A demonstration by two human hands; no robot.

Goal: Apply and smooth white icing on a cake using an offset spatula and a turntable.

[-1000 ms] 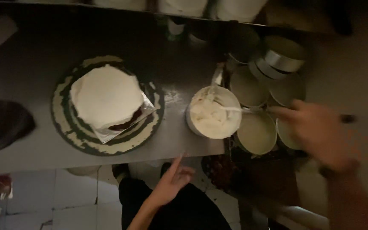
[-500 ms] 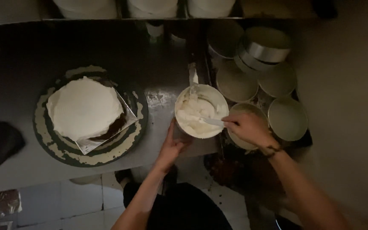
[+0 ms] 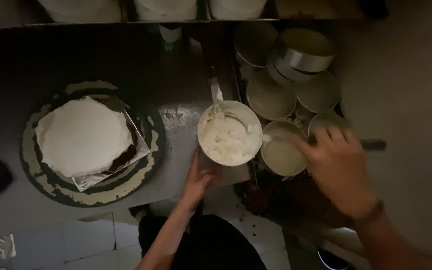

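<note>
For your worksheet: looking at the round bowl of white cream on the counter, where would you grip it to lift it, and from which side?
Grip the bowl of cream by its outer wall near the rim, coming from the near side where the left hand already rests. The cream fills the inside, and a spatula leans on the far rim, so that side is blocked.

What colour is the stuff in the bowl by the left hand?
White cream in the bowl, beside the left hand; seen in the head view.

cake (image 3: 82, 136) left of cream bowl (image 3: 230, 132), pans (image 3: 296, 95) right.
</note>
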